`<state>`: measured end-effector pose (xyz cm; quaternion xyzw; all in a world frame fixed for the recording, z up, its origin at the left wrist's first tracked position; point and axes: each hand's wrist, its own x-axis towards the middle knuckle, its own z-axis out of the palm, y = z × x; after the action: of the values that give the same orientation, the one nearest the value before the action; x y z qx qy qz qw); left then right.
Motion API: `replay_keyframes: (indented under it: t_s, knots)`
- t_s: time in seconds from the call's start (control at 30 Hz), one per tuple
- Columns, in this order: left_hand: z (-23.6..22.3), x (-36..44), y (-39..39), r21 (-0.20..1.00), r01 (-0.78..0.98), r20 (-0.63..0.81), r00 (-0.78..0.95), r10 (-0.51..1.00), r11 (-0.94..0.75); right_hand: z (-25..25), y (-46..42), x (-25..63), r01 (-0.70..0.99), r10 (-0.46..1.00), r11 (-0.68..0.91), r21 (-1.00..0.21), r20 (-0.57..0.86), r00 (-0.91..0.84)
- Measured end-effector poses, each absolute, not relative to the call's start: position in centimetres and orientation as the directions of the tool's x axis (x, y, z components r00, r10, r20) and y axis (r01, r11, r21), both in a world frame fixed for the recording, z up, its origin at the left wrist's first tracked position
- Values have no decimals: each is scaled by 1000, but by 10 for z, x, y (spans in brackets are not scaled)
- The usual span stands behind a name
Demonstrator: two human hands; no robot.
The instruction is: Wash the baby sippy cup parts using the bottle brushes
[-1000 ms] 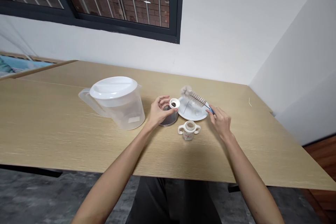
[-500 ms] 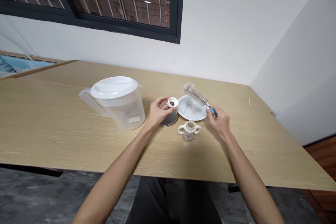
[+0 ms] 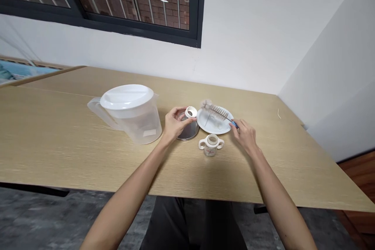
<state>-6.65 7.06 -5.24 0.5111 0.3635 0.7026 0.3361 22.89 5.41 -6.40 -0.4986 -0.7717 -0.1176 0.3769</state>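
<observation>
A white ring-shaped bottle collar [image 3: 192,108] is pinched in the fingers of my left hand [image 3: 174,125], its round opening tilted toward me. Beneath it stands a dark metal bowl [image 3: 189,132], partly hidden by that hand. My right hand [image 3: 245,135] grips the blue handle of a bottle brush [image 3: 219,112]; its pale bristles point left, over a white dish [image 3: 202,125]. Small clear pieces lie in the dish, too unclear to name. In front of the dish, a small clear baby bottle [image 3: 210,150] with two cream handles stands upright and uncapped.
To the left stands a translucent lidded pitcher [image 3: 143,125] with its handle turned left. A thin pale strip [image 3: 279,114] lies on the right of the wooden table [image 3: 102,164]. A white wall and a barred window rise behind.
The brush has come down and a little left, its bristles now lower over the dish. My left hand has shifted slightly left and up with the collar.
</observation>
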Motion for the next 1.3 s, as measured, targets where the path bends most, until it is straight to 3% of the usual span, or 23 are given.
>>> replay_keyframes:
  t_s: [0.2, 0.3, 0.4, 0.6, 0.87, 1.0, 1.2, 1.3]
  knots:
    - [-52, -68, 71, 855, -114, 473, -232, 850, -507, -64, 54, 225, 783, 649, 542, -305, 743, -160]
    - [-49, -66, 67, 871, -106, 450, -218, 866, -479, -64, 51, 219, 748, 618, 617, -246, 740, -266]
    - [-45, -65, 63, 881, -113, 433, -194, 880, -459, -64, 51, 221, 784, 619, 595, -176, 722, -307]
    - [-43, -67, 62, 901, -160, 386, -133, 913, -404, -63, 56, 229, 817, 644, 510, -269, 749, -155]
    - [-48, -68, 63, 920, -276, 279, -36, 960, -278, -62, 46, 214, 737, 560, 640, -219, 789, -251]
    - [-49, -68, 63, 903, -363, 265, 44, 963, -231, -62, 47, 217, 788, 578, 597, -151, 762, -291]
    - [-49, -67, 65, 909, -356, 242, 21, 970, -219, -62, 49, 220, 809, 611, 529, -255, 777, -154]
    - [-47, -67, 65, 916, -347, 223, 26, 974, -200, -63, 47, 215, 764, 622, 592, -256, 747, -232]
